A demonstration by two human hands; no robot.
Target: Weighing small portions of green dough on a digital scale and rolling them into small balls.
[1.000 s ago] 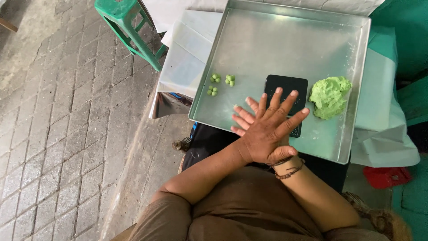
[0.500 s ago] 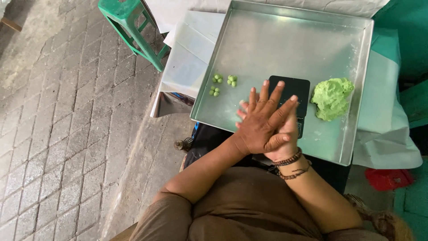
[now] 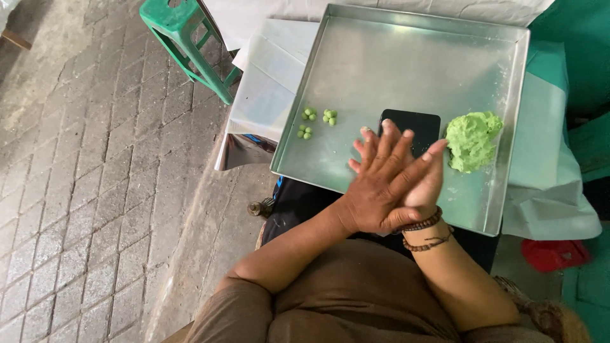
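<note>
Tray first — a large square shiny metal baking tray (image 3: 406, 70) lies on pale paper, well right of a green plastic stool (image 3: 184, 38). Near its right wall sits a rough lump of green dough (image 3: 473, 140), beside a flat black rectangular slab (image 3: 416, 124). The left hand (image 3: 381, 184) lies flat over the right hand (image 3: 429, 187) — palms pressed together, fingers straight. Three clusters of tiny green dough balls (image 3: 318, 121) rest at the tray's left.

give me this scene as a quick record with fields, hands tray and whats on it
left hand: on top, pressed flat against the right palm
right hand: underneath, beaded bracelets at wrist
tray: square metal, on a covered table
dough lump: green, at the tray's right side
small balls: three green clusters, tray's left part
black slab: flat, partly behind the fingers
stool: green, on paving
</note>
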